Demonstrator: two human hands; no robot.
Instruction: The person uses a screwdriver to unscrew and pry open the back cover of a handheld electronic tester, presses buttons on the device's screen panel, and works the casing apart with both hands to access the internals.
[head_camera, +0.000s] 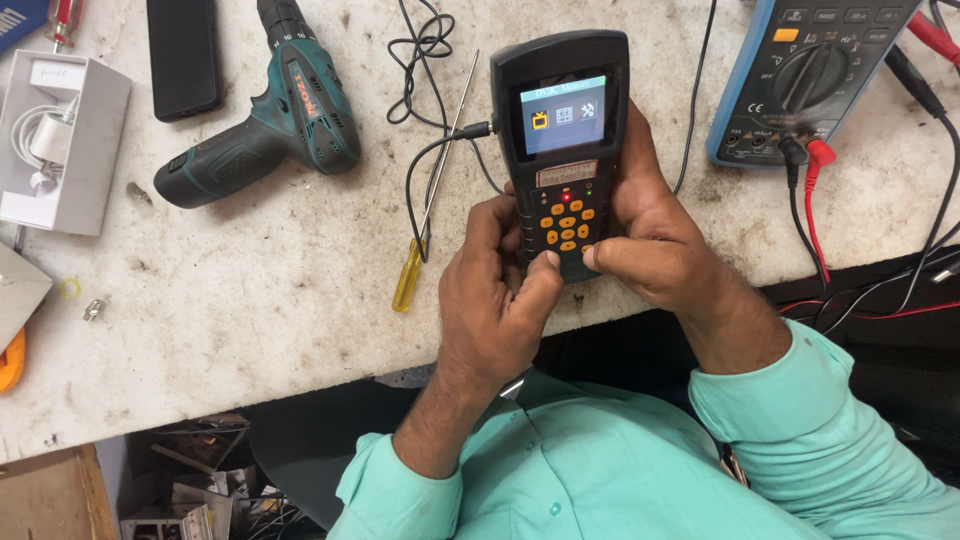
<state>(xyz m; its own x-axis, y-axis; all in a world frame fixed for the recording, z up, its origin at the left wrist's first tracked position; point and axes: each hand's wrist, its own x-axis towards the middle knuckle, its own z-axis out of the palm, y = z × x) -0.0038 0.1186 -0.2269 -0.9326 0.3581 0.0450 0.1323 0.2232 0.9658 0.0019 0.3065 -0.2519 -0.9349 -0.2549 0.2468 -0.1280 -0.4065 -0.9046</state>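
Pale, stained bench (250, 300), scuffed and gritty, front edge running across the lower part of the view, dark gap and scrap metal below it.

Nearest, over the front edge: handheld meter (563, 150), black, lit colour screen at the top, orange keypad at the bottom. Long axis running away from the body, screen end toward the back edge, keypad end toward the chest, face up to the camera. Left hand (497, 290) wrapped around the lower left side, thumb pressed on the bottom keys. Right hand (650, 235) cupping the right side and the back, thumb also at the bottom row. Both hands closed on the meter, neither one nearer, thumbs meeting at the keypad end. Meter apparently lifted clear of the bench rather than resting on it, though hard to be sure from straight above. Thin black cable (440, 150) plugged into its left side, looping back across the bench.

Just left of the meter: screwdriver (432, 195), yellow handle toward the front edge, thin shaft pointing to the back.

Further left, mid-bench: green and black cordless drill (262, 115) lying on its side. Beyond it, a dark phone (184, 55) near the back edge. At the left edge, a white open box (60, 140) with a coiled white lead inside.

Far right corner: blue multimeter (810, 75) with a round dial, red and black leads plugged in and trailing off the right edge.
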